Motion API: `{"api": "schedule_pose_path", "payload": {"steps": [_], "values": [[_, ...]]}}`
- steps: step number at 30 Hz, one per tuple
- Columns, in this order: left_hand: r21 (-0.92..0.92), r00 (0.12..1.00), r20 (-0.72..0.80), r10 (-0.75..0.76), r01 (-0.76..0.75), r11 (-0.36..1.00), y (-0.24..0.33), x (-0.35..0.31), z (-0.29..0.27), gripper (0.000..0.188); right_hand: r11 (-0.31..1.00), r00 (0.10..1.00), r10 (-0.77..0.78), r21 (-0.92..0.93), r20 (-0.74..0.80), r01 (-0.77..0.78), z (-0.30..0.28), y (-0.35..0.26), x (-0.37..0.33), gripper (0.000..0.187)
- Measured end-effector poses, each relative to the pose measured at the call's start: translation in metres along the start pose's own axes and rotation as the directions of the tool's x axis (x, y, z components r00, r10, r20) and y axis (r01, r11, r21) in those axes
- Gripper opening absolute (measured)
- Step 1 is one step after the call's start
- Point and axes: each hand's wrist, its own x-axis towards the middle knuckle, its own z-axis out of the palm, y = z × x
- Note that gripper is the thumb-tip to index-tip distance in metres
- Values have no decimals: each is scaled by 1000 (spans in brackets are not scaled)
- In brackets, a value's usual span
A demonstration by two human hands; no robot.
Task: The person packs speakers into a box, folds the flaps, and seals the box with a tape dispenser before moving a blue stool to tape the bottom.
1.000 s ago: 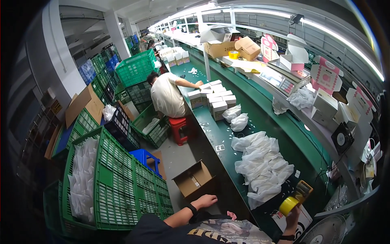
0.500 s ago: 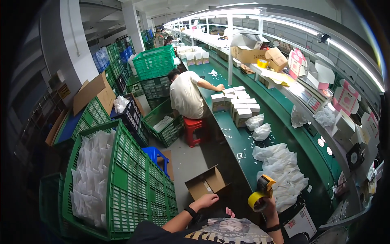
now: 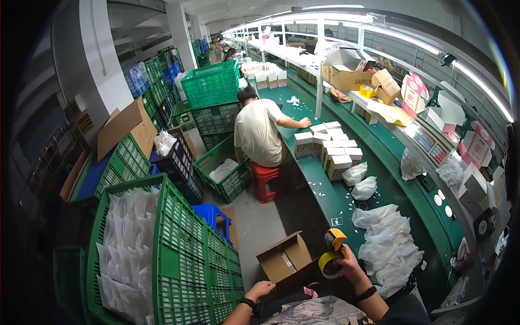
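My right hand point(image 3: 351, 265) grips a hand-held tape dispenser point(image 3: 337, 240), orange and black, with a yellow roll of tape point(image 3: 328, 264) on it. It is held up at the bench's near edge, left of a heap of white plastic bags point(image 3: 385, 246). My left hand point(image 3: 261, 290) is loosely curled, with nothing visible in it. Its fingertips lie by the lower corner of an open cardboard box point(image 3: 285, 258); whether they touch it cannot be made out. The box is tilted, its flaps spread and its inside facing up. A pink scrap point(image 3: 311, 291) lies near my shirt.
Left stands a tall green crate point(image 3: 181, 244) packed with white pouches point(image 3: 127, 246). A co-worker point(image 3: 259, 130) sits on a red stool point(image 3: 269, 181), one arm on the green bench point(image 3: 325, 197) by white boxes point(image 3: 341, 151). A blue stool point(image 3: 212, 215) and a cluttered shelf point(image 3: 398, 115) flank the aisle.
The view has shifted, so the scene sits lower and farther right. My right hand has swung the tape dispenser leftward, off the bags toward the box. My left hand has drawn back left.
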Motion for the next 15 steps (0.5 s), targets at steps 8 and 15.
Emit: {"api": "schedule_pose_path", "payload": {"steps": [8,15], "values": [[24,986,-100,-136,139,990,28,21,-12,44,995,986,56,-85,159,-43,-35,-15,74,62],[45,969,-79,-232,236,971,33,30,-10,44,996,958,80,-57,276,-67,-80,-9,123,61]]}}
